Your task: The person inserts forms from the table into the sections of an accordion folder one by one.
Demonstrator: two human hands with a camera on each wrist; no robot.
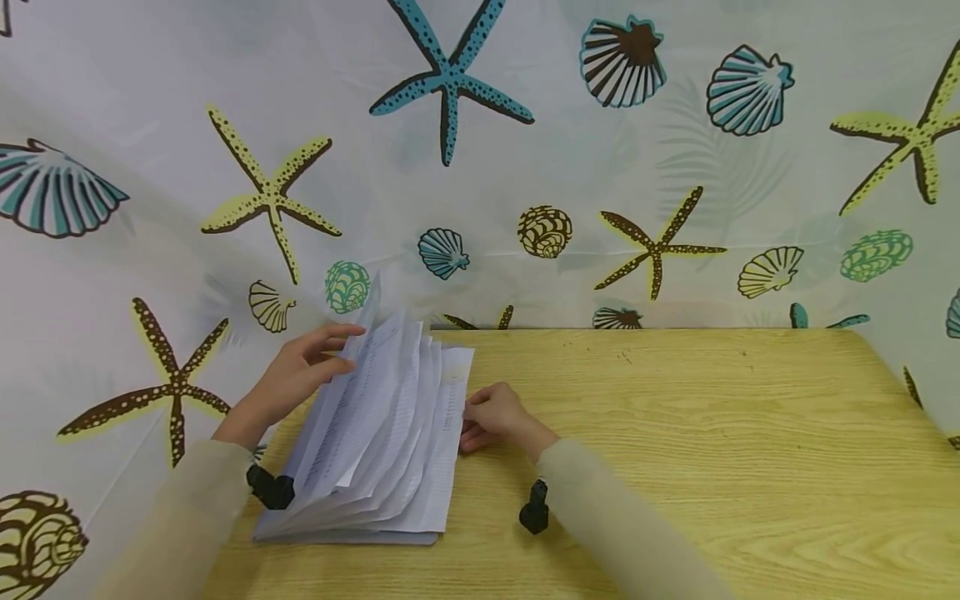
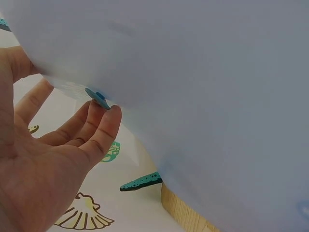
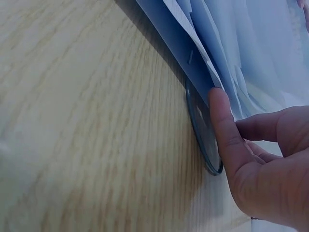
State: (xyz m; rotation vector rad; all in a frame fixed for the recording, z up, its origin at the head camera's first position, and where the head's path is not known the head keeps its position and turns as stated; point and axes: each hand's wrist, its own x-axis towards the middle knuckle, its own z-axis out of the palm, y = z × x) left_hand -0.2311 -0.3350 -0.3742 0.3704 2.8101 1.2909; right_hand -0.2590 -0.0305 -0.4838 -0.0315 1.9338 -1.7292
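Note:
A translucent bluish document folder (image 1: 408, 537) lies on the table at the left, spread apart with several printed sheets (image 1: 442, 433) fanned upright inside. My left hand (image 1: 300, 367) holds its raised front cover (image 2: 203, 96) by the edge. In the left wrist view, fingertips meet a small blue snap tab (image 2: 98, 98) on that edge. On the other side, my right hand (image 1: 495, 417) pinches the right edge of the sheets between thumb and fingers. The right wrist view has a clear rounded flap (image 3: 207, 140) with a teal rim under those fingers.
The wood-grain table (image 1: 675, 417) stretches away to the right. Behind and to the left hangs a white cloth (image 1: 510, 158) printed with starfish and shells, close to the folder's left side. Black wrist mounts (image 1: 534, 508) sit on both sleeves.

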